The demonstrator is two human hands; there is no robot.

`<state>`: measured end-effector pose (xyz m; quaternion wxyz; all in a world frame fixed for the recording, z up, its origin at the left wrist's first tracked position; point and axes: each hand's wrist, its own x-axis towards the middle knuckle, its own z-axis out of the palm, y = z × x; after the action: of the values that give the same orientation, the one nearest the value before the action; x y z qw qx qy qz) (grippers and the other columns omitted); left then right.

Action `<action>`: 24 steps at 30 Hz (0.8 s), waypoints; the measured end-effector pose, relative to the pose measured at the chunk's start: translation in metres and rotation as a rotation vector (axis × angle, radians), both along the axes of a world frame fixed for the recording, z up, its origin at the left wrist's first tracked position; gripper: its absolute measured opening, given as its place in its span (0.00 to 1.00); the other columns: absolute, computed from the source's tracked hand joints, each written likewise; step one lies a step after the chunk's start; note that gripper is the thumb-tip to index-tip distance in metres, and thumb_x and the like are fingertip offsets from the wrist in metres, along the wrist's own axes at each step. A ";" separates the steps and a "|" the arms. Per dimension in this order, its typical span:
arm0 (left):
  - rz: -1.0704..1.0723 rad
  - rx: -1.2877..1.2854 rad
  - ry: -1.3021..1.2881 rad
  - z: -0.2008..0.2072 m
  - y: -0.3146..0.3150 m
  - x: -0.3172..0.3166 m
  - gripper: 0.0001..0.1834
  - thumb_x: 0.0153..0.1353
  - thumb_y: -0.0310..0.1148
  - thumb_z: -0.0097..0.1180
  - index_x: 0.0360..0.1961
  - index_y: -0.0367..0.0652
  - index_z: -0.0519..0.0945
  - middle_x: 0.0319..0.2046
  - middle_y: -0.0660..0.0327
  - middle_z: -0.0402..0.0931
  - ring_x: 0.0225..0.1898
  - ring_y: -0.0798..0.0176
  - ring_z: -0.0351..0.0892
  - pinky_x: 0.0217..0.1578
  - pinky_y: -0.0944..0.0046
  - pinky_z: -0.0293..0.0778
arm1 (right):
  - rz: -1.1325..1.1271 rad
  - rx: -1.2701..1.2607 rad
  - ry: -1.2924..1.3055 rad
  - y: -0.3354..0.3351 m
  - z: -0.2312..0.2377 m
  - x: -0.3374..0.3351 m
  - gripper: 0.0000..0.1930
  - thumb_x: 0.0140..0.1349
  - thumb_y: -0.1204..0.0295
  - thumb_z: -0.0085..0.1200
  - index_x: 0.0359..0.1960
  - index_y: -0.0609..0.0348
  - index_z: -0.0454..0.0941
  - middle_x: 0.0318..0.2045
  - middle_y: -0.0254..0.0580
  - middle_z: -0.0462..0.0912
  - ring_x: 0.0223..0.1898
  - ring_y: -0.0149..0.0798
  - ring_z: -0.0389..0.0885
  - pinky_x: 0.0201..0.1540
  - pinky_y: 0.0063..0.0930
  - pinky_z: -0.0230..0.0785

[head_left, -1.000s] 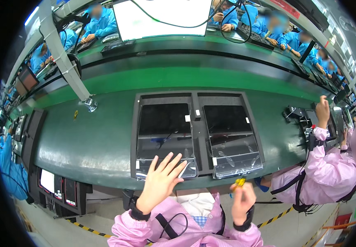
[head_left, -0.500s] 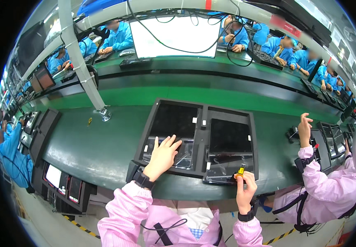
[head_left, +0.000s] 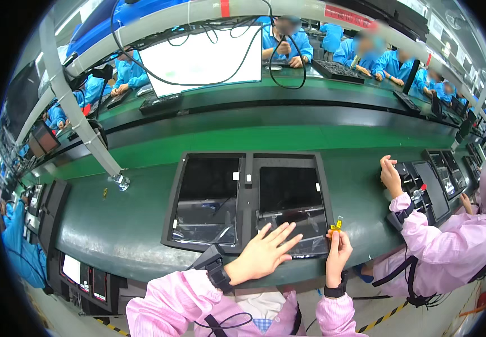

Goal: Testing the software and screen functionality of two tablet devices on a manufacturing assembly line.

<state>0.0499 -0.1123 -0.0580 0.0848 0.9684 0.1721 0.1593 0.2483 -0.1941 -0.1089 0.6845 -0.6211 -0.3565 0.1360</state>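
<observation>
Two dark glossy display panels, the left one and the right one, lie side by side in a black tray with two recesses. The lower part of each looks covered in clear film. My left hand is open with fingers spread over the right panel's lower left part; whether it presses on it I cannot tell. At that panel's lower right corner my right hand pinches a small yellow flex strip, upright between thumb and fingers. Whether the strip joins the panel is unclear.
A co-worker's hand is at the right by a black fixture. A grey post rises from the green bench on the left. Black trays stand at the far left. Loose cables hang by a bright screen.
My left hand has moved right, from the left panel to the right one. My right hand still pinches the yellow strip, now tilted a little differently. The whole view has shifted.
</observation>
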 end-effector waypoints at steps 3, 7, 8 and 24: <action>0.036 -0.017 0.039 -0.002 0.012 0.008 0.30 0.61 0.41 0.49 0.65 0.50 0.61 0.66 0.52 0.53 0.67 0.53 0.53 0.61 0.42 0.52 | 0.009 0.061 0.097 0.000 -0.004 0.002 0.08 0.66 0.75 0.46 0.32 0.68 0.75 0.30 0.37 0.78 0.32 0.28 0.76 0.40 0.22 0.68; 0.152 -0.011 0.058 0.003 0.031 0.015 0.26 0.63 0.38 0.45 0.63 0.47 0.63 0.66 0.52 0.55 0.67 0.51 0.54 0.62 0.39 0.50 | 0.003 0.060 0.016 0.001 -0.003 0.005 0.08 0.67 0.74 0.46 0.34 0.68 0.75 0.32 0.38 0.79 0.34 0.28 0.76 0.41 0.22 0.68; 0.160 -0.002 0.097 0.004 0.031 0.016 0.26 0.63 0.39 0.46 0.62 0.47 0.64 0.66 0.52 0.54 0.67 0.50 0.53 0.62 0.39 0.50 | 0.010 0.059 0.053 0.000 -0.003 0.005 0.08 0.67 0.74 0.45 0.34 0.68 0.75 0.32 0.38 0.79 0.34 0.28 0.76 0.41 0.22 0.68; 0.046 0.268 0.012 -0.007 0.114 0.029 0.27 0.61 0.44 0.50 0.61 0.54 0.65 0.65 0.54 0.55 0.67 0.51 0.52 0.63 0.40 0.49 | -0.072 0.127 0.096 -0.007 -0.006 0.001 0.13 0.67 0.71 0.39 0.23 0.60 0.62 0.21 0.33 0.64 0.25 0.27 0.66 0.34 0.23 0.65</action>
<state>0.0794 0.0016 -0.0649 -0.0499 0.9678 0.1720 0.1770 0.2489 -0.2009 -0.1150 0.7433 -0.5818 -0.3084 0.1180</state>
